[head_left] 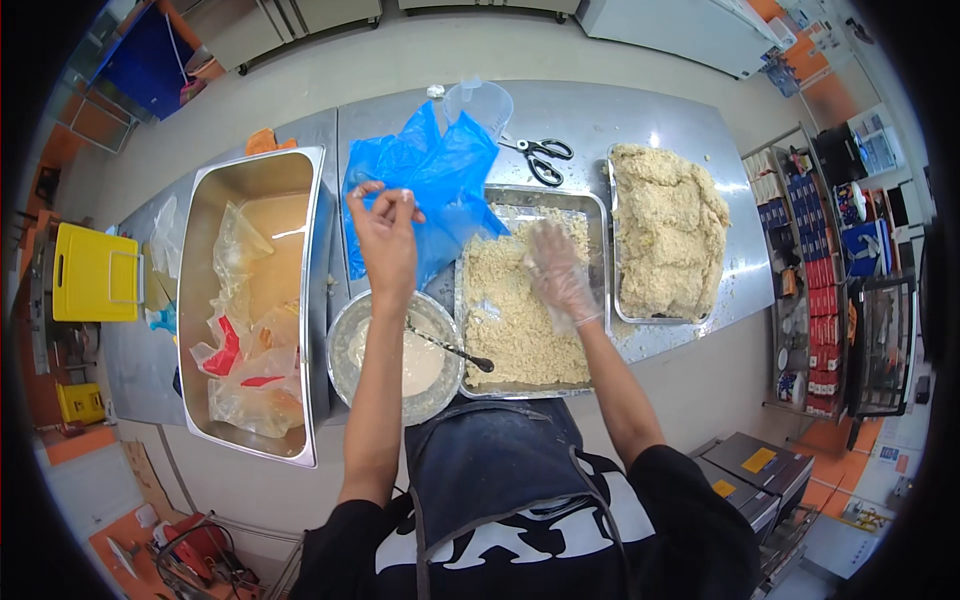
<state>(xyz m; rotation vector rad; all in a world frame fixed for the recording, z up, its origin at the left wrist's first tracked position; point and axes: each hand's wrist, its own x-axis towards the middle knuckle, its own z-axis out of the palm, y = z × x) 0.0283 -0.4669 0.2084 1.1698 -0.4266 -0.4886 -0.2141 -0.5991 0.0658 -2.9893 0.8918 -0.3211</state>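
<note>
My left hand (385, 225) is bare and raised over a crumpled blue plastic bag (450, 170). Its fingers are bent but apart, with pale residue on the tips and nothing visible between them. A clear plastic glove covers my right hand (557, 268), which lies with its fingers extended on pale crumbs (525, 345) in a shallow metal tray (598, 225). Beneath my left forearm stands a metal bowl (343, 385) of whitish batter (422, 365), a dark-handled spoon (455, 347) resting across it. To the right, another tray holds several crumb-coated blocks (668, 230).
Left of the bowl is a deep steel pan (318, 200) with cloudy brownish liquid and wet plastic bags (240, 260). Black-handled scissors (545, 160) and a clear plastic container (478, 105) sit at the table's far side. A stocked shelf (810, 270) stands beyond the right end.
</note>
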